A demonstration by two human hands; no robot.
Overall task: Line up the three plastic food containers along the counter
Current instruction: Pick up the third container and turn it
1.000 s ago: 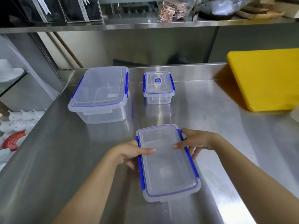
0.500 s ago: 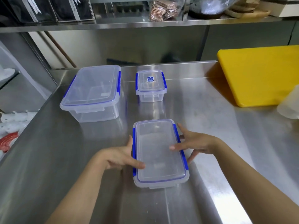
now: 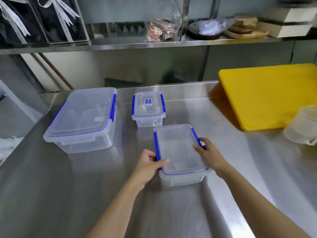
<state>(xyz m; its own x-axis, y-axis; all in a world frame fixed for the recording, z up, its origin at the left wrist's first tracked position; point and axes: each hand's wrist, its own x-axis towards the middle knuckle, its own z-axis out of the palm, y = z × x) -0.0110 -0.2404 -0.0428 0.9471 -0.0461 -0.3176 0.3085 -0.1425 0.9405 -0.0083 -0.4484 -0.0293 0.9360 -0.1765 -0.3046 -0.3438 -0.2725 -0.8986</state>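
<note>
Three clear plastic containers with blue clip lids stand on the steel counter (image 3: 51,194). The large container (image 3: 82,119) is at the back left. The small container (image 3: 148,108), with a blue label on its lid, sits at the back centre. Just in front of it and slightly to its right is the medium container (image 3: 180,150), held from both sides. My left hand (image 3: 147,164) grips its left clip, thumb over the lid. My right hand (image 3: 208,152) grips its right edge.
A yellow cutting board (image 3: 271,95) lies at the back right. A translucent tub (image 3: 303,124) stands at the right edge. A steel shelf (image 3: 137,44) above the counter carries black boxes, a plastic bag and a bowl. White crockery (image 3: 8,145) sits below left.
Both hands have carried the medium container away from me and to the right, so it now sits close in front of the small one. The view has shifted upward.
</note>
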